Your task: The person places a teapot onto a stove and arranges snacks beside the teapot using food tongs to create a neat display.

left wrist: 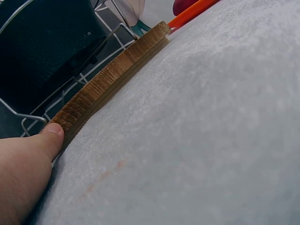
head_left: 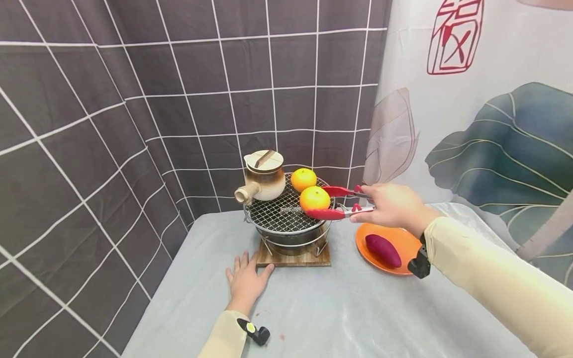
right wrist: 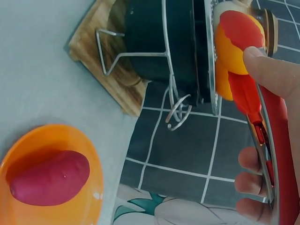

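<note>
My right hand (head_left: 394,206) grips a pair of red-tipped tongs (right wrist: 276,154), fingers and thumb on opposite sides. The tongs' red tips lie on either side of a mandarin orange (head_left: 315,199) at the right side of the wire grill mesh (head_left: 286,219); whether it touches the mesh I cannot tell. Just behind it a second mandarin (head_left: 303,179) sits on the mesh. My left hand (head_left: 247,282) rests on the table with fingers spread, its thumb touching the edge of the wooden board (left wrist: 108,82) under the stove.
A clay teapot (head_left: 265,179) with a wooden lid stands on the mesh's left, its side handle towards me. Below is a dark round stove (right wrist: 154,42) in a wire frame. An orange plate (head_left: 367,248) holding a purple sweet potato (head_left: 383,250) stands at right.
</note>
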{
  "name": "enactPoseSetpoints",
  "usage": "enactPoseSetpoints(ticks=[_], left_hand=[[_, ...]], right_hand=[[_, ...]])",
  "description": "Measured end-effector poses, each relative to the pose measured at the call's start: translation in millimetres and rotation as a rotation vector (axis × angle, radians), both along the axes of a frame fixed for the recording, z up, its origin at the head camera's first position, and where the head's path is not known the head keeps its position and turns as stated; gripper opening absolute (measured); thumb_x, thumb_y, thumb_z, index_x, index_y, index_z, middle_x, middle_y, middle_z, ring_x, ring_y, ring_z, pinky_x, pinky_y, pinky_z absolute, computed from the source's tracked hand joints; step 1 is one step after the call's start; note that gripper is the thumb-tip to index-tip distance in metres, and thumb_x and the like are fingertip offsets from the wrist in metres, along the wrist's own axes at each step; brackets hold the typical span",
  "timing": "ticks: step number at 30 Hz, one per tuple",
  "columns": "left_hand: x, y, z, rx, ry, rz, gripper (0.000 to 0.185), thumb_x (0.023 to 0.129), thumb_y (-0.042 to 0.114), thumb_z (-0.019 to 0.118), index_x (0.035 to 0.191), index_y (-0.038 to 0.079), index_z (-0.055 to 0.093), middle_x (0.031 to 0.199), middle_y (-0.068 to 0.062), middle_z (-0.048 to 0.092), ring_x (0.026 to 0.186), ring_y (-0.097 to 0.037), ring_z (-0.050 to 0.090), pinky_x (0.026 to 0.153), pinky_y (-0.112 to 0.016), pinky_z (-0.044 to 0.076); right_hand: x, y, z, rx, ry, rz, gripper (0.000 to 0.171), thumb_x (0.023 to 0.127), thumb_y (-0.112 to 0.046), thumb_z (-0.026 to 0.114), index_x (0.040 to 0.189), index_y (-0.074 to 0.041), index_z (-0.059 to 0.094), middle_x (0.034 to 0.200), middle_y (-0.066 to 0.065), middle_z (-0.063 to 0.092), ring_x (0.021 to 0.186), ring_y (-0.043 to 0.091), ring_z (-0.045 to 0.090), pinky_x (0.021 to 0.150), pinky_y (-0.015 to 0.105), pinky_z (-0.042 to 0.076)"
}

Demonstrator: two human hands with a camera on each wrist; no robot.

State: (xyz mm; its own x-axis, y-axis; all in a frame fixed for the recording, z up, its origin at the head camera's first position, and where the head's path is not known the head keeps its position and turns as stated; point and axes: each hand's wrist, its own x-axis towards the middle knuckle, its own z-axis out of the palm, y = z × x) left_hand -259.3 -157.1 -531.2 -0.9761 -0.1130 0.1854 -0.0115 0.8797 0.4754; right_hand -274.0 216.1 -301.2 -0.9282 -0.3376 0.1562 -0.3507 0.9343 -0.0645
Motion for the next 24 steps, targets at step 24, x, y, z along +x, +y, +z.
enactPoseSetpoints(ticks=[24], left_hand=[[-0.2,-0.7,-0.4,0.001,-0.005,0.001,0.072,0.093,0.06,0.06,0.146,0.012,0.054,0.158,-0.023,0.036,0.149,-0.049,0.021,0.115,-0.073,0.006]], right_hand=[[-1.4,-7.5,-4.5,0.009,-0.003,0.006,0.097,0.078,-0.07,0.071,0.143,0.0,0.055,0.131,0.023,0.065,0.115,0.041,0.064,0.085,0.058,0.057]])
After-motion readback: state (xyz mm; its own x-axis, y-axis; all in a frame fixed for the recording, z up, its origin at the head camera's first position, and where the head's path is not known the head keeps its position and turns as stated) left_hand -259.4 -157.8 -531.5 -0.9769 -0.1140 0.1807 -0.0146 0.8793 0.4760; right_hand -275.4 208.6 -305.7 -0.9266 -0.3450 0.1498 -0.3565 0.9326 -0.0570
